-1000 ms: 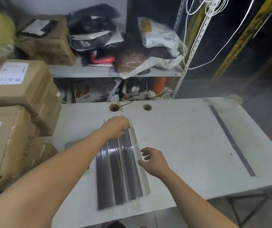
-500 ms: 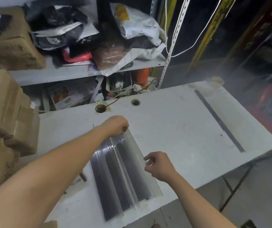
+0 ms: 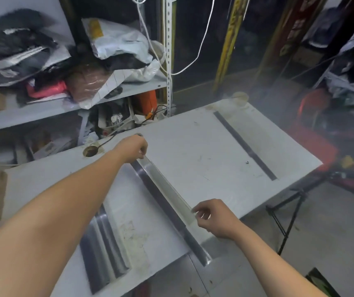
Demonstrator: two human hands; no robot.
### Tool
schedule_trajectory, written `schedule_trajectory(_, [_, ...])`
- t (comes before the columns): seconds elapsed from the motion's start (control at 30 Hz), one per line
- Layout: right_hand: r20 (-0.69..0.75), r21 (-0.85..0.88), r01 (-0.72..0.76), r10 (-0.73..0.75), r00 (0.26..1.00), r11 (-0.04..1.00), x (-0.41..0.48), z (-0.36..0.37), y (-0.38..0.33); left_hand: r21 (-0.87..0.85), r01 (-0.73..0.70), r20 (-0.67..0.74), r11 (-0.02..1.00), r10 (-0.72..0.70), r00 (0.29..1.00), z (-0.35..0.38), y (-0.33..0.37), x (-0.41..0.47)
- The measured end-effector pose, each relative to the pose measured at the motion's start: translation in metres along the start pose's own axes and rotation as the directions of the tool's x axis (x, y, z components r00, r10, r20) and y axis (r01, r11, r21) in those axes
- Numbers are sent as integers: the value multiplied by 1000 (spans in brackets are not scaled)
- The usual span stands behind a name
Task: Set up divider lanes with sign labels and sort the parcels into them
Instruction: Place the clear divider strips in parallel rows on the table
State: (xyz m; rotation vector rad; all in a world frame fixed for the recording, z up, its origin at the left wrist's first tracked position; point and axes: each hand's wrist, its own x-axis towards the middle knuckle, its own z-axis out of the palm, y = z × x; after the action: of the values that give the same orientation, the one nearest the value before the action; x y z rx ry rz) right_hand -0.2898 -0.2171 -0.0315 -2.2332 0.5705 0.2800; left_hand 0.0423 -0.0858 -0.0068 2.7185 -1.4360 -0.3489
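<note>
The bench (image 3: 203,159) fills most of my view, pale and scuffed, its far edge against a shelf (image 3: 43,108) crowded with bags and parcels (image 3: 118,39). A dark strip (image 3: 244,144) runs across the bench's right part, well apart from my hands. Near the far edge is a round hole (image 3: 90,150) with a thin cable leading out of it.

One long divider (image 3: 167,196) lies slanted across the middle of the bench, pale on its right face and dark on its left, its near end reaching past the bench's front edge. I hold it at both ends. My left hand (image 3: 132,150) is at the far end, fingers closed on the top edge of the divider. My right hand (image 3: 215,218) is toward the near end, thumb and fingers (image 3: 195,211) pinched narrow on the edge there, the other fingers curled.

The other dividers (image 3: 102,251) lie stacked together flat on the bench near the front edge, under my left forearm, well apart from the one I hold.
</note>
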Motion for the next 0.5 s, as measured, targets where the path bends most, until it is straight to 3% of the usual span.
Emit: schedule_trajectory(0.5, [-153,-42,-28,21,988,999,15,-89,72,46,-32,4,998,32,999,-32,78,131])
